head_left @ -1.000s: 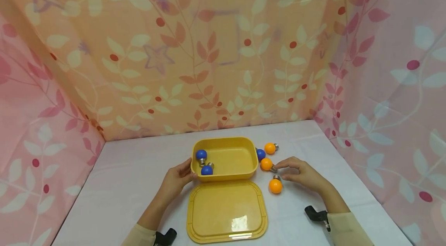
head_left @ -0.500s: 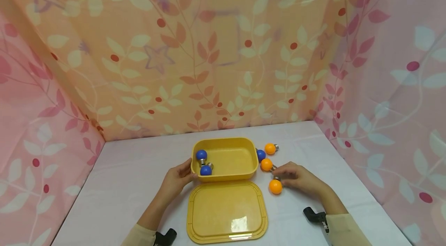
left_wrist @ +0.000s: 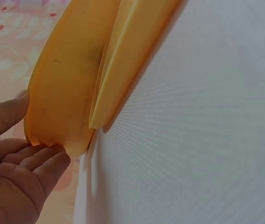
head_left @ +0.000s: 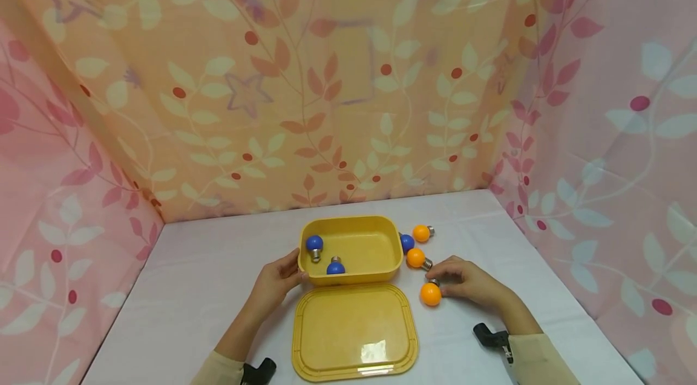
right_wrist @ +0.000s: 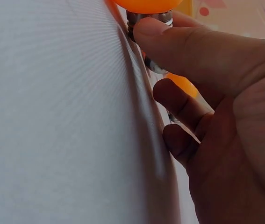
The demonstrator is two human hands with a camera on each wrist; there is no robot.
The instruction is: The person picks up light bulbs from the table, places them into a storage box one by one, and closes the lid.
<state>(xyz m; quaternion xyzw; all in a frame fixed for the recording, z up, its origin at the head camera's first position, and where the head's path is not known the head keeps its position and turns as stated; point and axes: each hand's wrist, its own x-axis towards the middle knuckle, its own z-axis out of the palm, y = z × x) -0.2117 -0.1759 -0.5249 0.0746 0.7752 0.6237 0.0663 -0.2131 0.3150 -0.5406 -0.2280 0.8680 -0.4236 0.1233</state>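
Observation:
In the head view, a yellow plastic box (head_left: pixel 359 246) stands with two blue bulbs in it, one (head_left: pixel 314 243) at the left and another (head_left: pixel 336 267) by the near wall. My left hand (head_left: pixel 274 285) holds the box's left end, thumb at the near corner; the left wrist view shows thumb and fingers against its wall (left_wrist: pixel 62 79). My right hand (head_left: pixel 471 281) pinches the metal base (right_wrist: pixel 158 19) of the nearest orange bulb (head_left: pixel 431 294) between thumb and index finger. The bulb's round end points toward the person. The other fingers are loosely bent.
A yellow lid (head_left: pixel 355 333) lies flat in front of the box. Beside the box's right end are a blue bulb (head_left: pixel 407 243) and two orange bulbs, one nearer (head_left: pixel 415 258) and one farther (head_left: pixel 422 233). Patterned curtains (head_left: pixel 305 100) surround the white table (head_left: pixel 207 270).
My right hand has moved from the middle orange bulb's base to the nearest one and now pinches it. Inside the box, the nearer blue bulb has rolled right. The left hand stays put.

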